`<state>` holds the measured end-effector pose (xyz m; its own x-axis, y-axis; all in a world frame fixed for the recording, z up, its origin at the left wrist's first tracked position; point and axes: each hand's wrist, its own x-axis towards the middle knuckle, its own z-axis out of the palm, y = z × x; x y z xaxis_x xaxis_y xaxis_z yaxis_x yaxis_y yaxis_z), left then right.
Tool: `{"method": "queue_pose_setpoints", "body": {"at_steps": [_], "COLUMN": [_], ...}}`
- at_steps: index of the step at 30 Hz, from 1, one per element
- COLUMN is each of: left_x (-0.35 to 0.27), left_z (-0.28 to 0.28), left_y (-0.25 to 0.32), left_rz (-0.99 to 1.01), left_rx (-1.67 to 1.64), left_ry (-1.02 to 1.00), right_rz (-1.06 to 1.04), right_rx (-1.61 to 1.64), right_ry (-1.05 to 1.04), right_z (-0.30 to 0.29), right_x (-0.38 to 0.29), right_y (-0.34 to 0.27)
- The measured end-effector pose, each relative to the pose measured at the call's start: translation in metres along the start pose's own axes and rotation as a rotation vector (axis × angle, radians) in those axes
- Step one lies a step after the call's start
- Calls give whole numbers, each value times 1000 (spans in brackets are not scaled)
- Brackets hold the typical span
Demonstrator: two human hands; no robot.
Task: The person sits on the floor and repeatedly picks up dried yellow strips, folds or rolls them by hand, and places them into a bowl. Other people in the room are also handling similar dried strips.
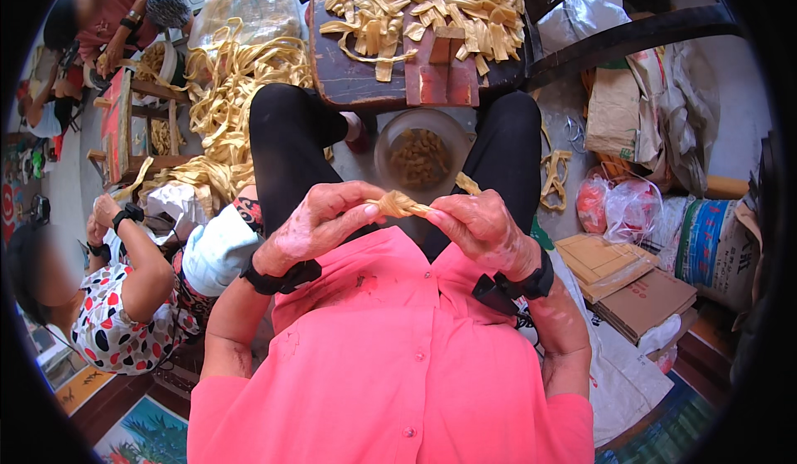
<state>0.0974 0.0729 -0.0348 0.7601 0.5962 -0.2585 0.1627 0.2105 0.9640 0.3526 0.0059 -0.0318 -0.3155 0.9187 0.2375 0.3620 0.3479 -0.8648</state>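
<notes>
A knotted yellow strip (397, 204), apparently tofu skin, is stretched between my two hands above my lap. My left hand (327, 218) pinches one end between thumb and fingers. At the opposite end, my right hand (485, 227) grips the strip close to the knot, and a yellow piece (467, 184) sticks up behind its fingers. Below and beyond my hands, between my knees, a translucent plastic bowl (462, 141) holds several small knotted pieces (420, 158). Cut strips (377, 22) lie piled on a dark wooden tabletop (355, 92) in front of me.
A reddish wooden fixture (443, 84) sits at the table's near edge. Long strips (227, 103) are heaped to the left, beside a wooden stool (116, 125). A person (124, 314) sits close at left, another (118, 16) farther off. Flattened cardboard (644, 305) and bags (632, 212) lie right.
</notes>
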Motion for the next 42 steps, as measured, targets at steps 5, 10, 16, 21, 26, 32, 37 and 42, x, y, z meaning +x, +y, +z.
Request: {"method": "queue_pose_setpoints", "body": {"at_steps": [5,10,16,21,26,32,37,42], "left_x": [15,30,14,-1,32,97,161,208], "left_z": [13,25,24,16,-8,-32,-48,-57], "left_y": [8,7,7,20,19,14,-11,-27], "left_rz": [-35,-53,84,-27,38,44,87,106], "left_rx": [-173,32,162,-76,58,214,226,161], "left_ry": [-90,-20,26,195,292,156,169,188], "right_rz": [16,61,-14,-61,-29,49,264,252], "right_rx": [31,48,104,73,32,-35,42,30], "right_ry": [-13,-48,-91,-79,-44,0,64,101], "right_z": [3,-5,-12,-3,-13,-40,-58,-72], "right_x": [-3,-4,-12,-3,21,45,64,80], "right_y": [7,11,11,7,34,83,127,161]}}
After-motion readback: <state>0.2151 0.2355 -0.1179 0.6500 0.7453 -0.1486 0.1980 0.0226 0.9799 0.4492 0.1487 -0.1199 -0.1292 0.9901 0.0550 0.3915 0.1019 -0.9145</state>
